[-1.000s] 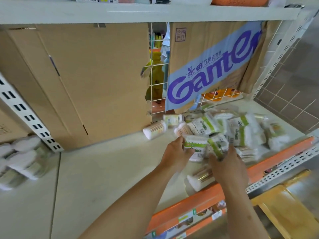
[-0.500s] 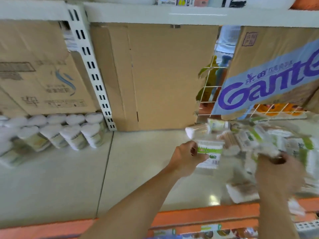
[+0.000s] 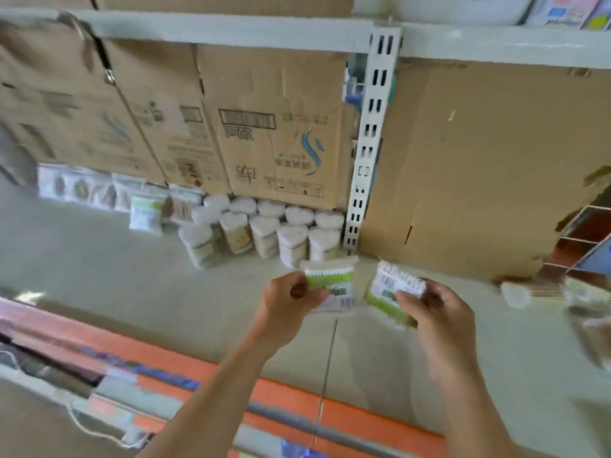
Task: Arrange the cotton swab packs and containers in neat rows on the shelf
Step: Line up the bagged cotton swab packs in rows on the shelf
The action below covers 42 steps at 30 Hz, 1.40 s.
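My left hand [image 3: 291, 300] grips a flat cotton swab pack [image 3: 330, 282] with a green label, held above the pale shelf [image 3: 165, 292]. My right hand [image 3: 436, 312] grips a second green-labelled swab pack [image 3: 388, 289] right beside it. Behind them, several round swab containers [image 3: 264, 231] with white tops stand in two rows against the cardboard. Left of those, flat swab packs [image 3: 145, 211] lean in a line along the back. A blurred heap of loose packs and containers [image 3: 542, 294] lies at the right edge.
Brown cardboard boxes [image 3: 271, 133] line the back of the shelf. A white slotted upright [image 3: 367, 143] divides the two bays. An orange price rail [image 3: 284, 395] runs along the front edge. Another shelf board [image 3: 231, 31] hangs overhead.
The view has swung left, from the loose heap to the arranged rows. Both hands have lifted a pack each out of the heap and carried them left toward the round containers.
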Tool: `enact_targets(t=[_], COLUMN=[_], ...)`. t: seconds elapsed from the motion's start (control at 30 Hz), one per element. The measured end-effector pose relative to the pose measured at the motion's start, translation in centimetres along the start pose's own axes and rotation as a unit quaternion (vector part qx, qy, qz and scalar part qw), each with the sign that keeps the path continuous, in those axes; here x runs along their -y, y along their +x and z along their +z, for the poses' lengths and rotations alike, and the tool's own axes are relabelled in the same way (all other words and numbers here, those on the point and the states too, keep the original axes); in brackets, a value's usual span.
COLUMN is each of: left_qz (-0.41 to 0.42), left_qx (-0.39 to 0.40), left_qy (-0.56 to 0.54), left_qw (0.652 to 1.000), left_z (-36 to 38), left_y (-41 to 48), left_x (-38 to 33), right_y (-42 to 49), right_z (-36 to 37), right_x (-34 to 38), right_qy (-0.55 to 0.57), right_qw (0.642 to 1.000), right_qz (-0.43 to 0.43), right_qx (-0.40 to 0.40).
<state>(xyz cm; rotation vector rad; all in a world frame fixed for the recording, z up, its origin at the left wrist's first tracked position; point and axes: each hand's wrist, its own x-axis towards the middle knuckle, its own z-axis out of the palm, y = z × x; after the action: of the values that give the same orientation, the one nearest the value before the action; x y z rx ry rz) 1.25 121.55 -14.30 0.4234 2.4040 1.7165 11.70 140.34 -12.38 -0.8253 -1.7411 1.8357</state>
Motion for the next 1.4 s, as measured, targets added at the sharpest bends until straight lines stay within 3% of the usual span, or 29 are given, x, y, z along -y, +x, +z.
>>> enact_targets(t=[0.17, 0.47, 0.7, 0.93, 1.4], left_qz=[-0.017, -0.005, -0.023, -0.027, -0.044], left_qx=[-0.032, -0.03, -0.079, -0.102, -0.07], left_qy=[-0.06, -0.028, 0.022, 0.035, 0.116], left_qw=[0.998, 0.999, 0.996, 0.994, 0.99], left_z=[-8.6, -25.6, -35.1, -38.9, -40.7], left_y=[0.6, 3.0, 6.2, 10.2, 17.9], left_x=[3.6, 10.1, 13.5, 15.8, 16.7], right_y=[-2.2, -6.4, -8.2, -6.6, -2.2], right_z=[8.7, 25.8, 37.2, 42.8, 46.4], right_x=[0.3, 1.7, -0.4, 0.4, 2.5], right_qy=[-0.01, -0.046, -0.183, -0.293, -0.532], right_qw=[0.996, 0.983, 0.968, 0.94, 0.823], right_qz=[-0.005, -0.019, -0.099, -0.124, -0.156], right_qx=[0.083, 0.178, 0.141, 0.124, 0.126])
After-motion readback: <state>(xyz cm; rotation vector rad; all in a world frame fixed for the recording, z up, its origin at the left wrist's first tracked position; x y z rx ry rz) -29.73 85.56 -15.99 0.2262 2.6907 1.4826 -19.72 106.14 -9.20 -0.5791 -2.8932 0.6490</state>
